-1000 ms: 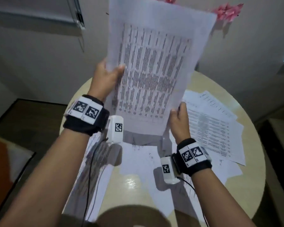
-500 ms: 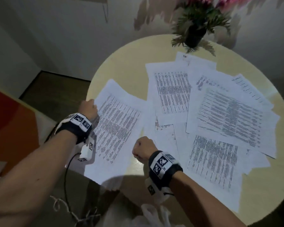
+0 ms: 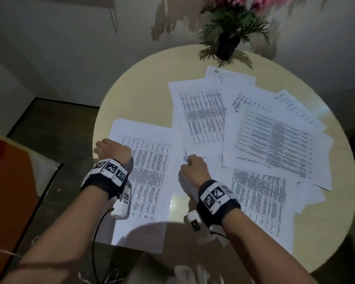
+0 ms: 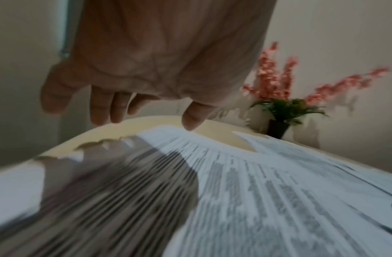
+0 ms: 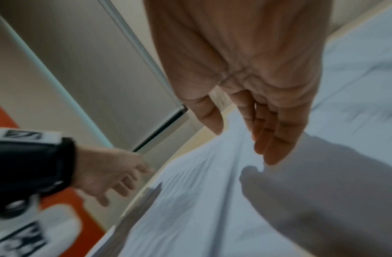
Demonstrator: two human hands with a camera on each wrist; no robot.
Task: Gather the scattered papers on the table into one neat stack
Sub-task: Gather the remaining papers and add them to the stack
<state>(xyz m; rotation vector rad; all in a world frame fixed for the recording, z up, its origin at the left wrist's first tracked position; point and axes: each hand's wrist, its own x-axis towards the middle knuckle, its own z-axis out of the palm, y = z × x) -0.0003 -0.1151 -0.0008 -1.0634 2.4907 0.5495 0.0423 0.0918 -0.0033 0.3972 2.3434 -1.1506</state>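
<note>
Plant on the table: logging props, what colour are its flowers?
Pink flowers, clearest in the left wrist view.

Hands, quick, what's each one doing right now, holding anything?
Left hand: open, fingers relaxed above the white printed paper sheet, holding nothing.
Right hand: open, fingers straight, tips at the sheet, gripping nothing.

The papers point(image 3: 146, 171) are white with rows of small black print. The tabletop point(image 3: 139, 93) is pale yellow. The plant point(image 3: 234, 21) has green leaves and pink flowers in a dark pot. The wrist bands point(image 3: 217, 199) are black with black-and-white square patterns.
</note>
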